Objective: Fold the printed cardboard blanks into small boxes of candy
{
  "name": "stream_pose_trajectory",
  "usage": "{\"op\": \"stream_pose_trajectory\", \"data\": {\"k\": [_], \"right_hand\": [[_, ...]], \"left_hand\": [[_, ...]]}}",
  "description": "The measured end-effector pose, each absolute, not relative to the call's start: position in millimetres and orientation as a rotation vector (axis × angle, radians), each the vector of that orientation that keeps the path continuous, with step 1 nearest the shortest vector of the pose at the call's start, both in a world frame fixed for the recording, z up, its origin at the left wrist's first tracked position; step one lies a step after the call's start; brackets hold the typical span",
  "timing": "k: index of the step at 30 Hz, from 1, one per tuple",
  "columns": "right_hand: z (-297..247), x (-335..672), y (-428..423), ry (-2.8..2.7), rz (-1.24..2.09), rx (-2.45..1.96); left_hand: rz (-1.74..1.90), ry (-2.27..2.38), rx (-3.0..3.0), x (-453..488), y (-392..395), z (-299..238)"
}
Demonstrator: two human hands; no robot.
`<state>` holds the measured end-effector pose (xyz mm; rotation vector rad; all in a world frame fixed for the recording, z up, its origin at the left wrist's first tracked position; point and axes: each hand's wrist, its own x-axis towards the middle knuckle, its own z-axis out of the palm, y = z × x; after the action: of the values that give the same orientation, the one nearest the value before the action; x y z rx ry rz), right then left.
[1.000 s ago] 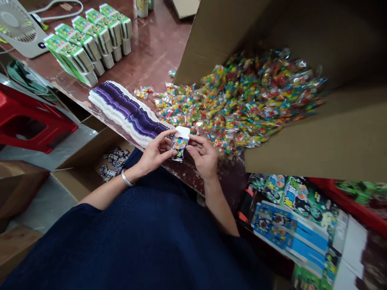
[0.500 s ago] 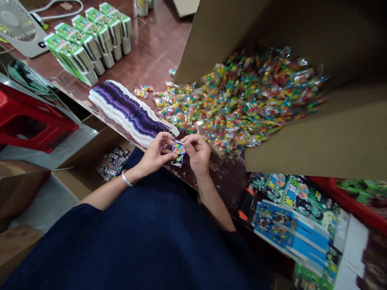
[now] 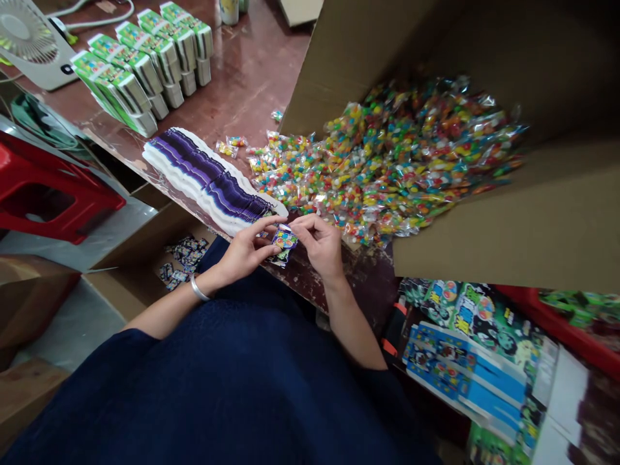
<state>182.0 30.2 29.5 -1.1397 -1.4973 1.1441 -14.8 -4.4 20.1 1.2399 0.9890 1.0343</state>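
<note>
Both hands grip a small purple printed carton (image 3: 283, 243) at the table's near edge. My left hand (image 3: 246, 248) pinches its left side, a silver bangle on the wrist. My right hand (image 3: 320, 243) presses on its top end with curled fingers. Just behind lies a fanned row of flat purple-and-white carton blanks (image 3: 208, 179). A heap of clear candy packets (image 3: 382, 161) spills from a large tipped cardboard box (image 3: 533, 213) onto the table to the right.
Stacks of green cartons (image 3: 140, 64) and a white desk fan (image 3: 26, 42) stand at the far left. Below the table edge, an open box (image 3: 181, 255) holds finished small cartons. A red stool (image 3: 48, 194) is left; printed carton sheets (image 3: 475, 361) lie lower right.
The carton's white top flap stood open a second ago; it is now folded down and no longer shows. The right hand's fingers have moved over the carton's top.
</note>
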Motion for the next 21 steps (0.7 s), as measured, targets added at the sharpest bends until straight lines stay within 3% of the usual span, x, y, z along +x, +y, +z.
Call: {"op": "stream_pose_trajectory", "data": {"k": [5,9,15,21], "right_hand": [[18,180,17,-1.490,1.210,-1.084],[4,186,22,-1.562,1.323,-1.198],[-30,192,55,-1.689,0.959,-1.544],[-43,177,77,-1.927,0.706,-1.665]], "left_hand": [[1.010,0.973,1.255,-18,-3,19],[0.735,1.059,1.573,-64,-12,31],[0.350,1.452,2.236,-140,-22,39],[0.755,1.529,2.370,-77,16,-5]]}}
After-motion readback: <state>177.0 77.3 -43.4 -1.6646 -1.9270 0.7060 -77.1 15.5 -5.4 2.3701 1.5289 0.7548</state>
